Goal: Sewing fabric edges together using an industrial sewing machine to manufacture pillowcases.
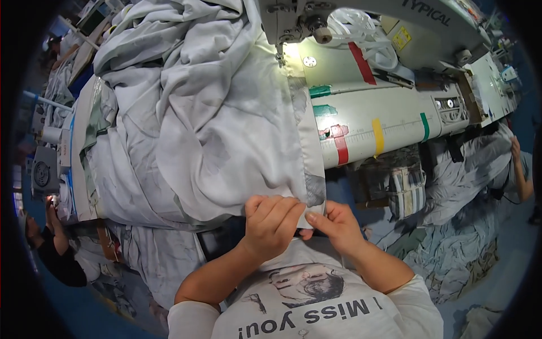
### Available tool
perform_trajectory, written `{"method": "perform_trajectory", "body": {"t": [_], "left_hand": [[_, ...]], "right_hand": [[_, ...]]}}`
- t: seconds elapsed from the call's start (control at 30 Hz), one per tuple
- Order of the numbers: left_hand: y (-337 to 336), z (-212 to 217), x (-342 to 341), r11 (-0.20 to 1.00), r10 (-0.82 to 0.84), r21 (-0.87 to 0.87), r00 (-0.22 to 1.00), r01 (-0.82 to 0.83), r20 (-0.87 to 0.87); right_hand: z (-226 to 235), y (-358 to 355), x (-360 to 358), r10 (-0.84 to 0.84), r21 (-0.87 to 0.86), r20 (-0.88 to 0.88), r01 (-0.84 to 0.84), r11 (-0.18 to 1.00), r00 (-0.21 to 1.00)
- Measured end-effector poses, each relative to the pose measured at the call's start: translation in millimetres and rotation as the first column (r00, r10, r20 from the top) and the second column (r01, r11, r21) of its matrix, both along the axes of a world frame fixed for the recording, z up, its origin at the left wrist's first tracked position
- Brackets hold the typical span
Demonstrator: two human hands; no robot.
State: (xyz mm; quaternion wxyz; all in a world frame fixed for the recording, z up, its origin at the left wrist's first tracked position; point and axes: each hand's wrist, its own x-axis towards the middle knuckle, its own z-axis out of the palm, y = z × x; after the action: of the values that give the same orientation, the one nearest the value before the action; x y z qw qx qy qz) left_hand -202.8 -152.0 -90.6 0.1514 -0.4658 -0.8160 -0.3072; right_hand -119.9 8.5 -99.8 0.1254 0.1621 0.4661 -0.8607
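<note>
Over at nine o'clock, a co-worker's hand (pixel 52 204) and dark sleeve show beside a small grey machine (pixel 42 172); that is someone else's station, well apart from mine.

Moving toward the centre, a large pale grey sheet (pixel 192 107) lies heaped across my bench (pixel 367 121) from eleven o'clock down to six, bunched in loose folds so its weight rests on the surface instead of dragging at the seam. Its right edge runs straight up toward twelve o'clock, where it passes under the needle of the sewing machine (pixel 361 28), lit by the machine's lamp.

At six o'clock my left hand (pixel 271 223) is curled over the near hem of the sheet, fingers folded down on the cloth and gripping it. Just beside it, touching, my right hand (pixel 336 223) pinches the same hem between thumb and forefinger. I hold both close together at the edge, I judge, to keep the hem taut and in line with the needle.

Further right, at two to three o'clock, strips of red, yellow and green tape (pixel 377 137) cross the bench, likely as measuring marks. Below its edge at four o'clock hangs a striped bag (pixel 407 189), and more grey cloth (pixel 463 169) is piled beyond, where another person's arm (pixel 522 172) shows at the rim.
</note>
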Motion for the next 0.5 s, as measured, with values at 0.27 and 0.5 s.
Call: {"method": "perform_trajectory", "body": {"t": [0.27,0.5], "left_hand": [[2,17,-4,0.995,-0.094,0.02,0.996,0.094,0.01],[-111,39,-106,0.561,0.787,-0.109,0.569,-0.821,-0.237]], "right_hand": [[24,14,-4,0.412,0.822,-0.543,0.563,0.082,0.732],[23,38,-27,0.625,0.826,-0.513,0.538,0.171,0.589]]}}
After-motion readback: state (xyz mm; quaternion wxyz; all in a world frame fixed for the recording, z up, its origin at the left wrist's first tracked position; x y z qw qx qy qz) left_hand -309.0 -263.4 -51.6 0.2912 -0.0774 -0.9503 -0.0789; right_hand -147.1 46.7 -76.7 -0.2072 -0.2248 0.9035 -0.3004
